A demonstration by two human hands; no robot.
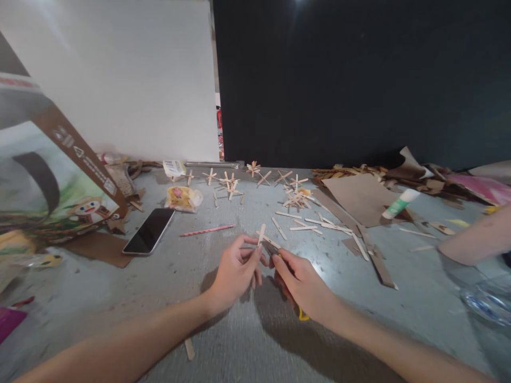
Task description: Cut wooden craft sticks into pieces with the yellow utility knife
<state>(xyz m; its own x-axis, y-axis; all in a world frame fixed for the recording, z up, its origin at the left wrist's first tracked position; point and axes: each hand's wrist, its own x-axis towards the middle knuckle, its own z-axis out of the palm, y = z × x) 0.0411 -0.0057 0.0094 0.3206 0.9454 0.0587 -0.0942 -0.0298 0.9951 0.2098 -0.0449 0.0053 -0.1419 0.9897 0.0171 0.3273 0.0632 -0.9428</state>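
Between the thumb and fingers of my left hand [235, 268] is a wooden craft stick [262, 234], pointing upward. A second craft stick [266, 240] crosses it at a slant; the joint between them is partly hidden by my fingertips. My right hand [305, 284] is closed around a yellow-handled cutter [303, 314], whose grey blade points at the sticks. Most of the handle is covered by my palm. Loose craft sticks [303, 228] lie just beyond my hands, and several crossed-stick pieces [229, 182] stand farther back.
At left are a phone [149, 231], a printed bag [59, 175] and a yellow packet [181, 198]. A striped pencil [206, 231] lies ahead. To the right are brown cardboard [355, 197], a glue stick [401, 204], another person's arm [477, 239] and a clear container [489, 300].
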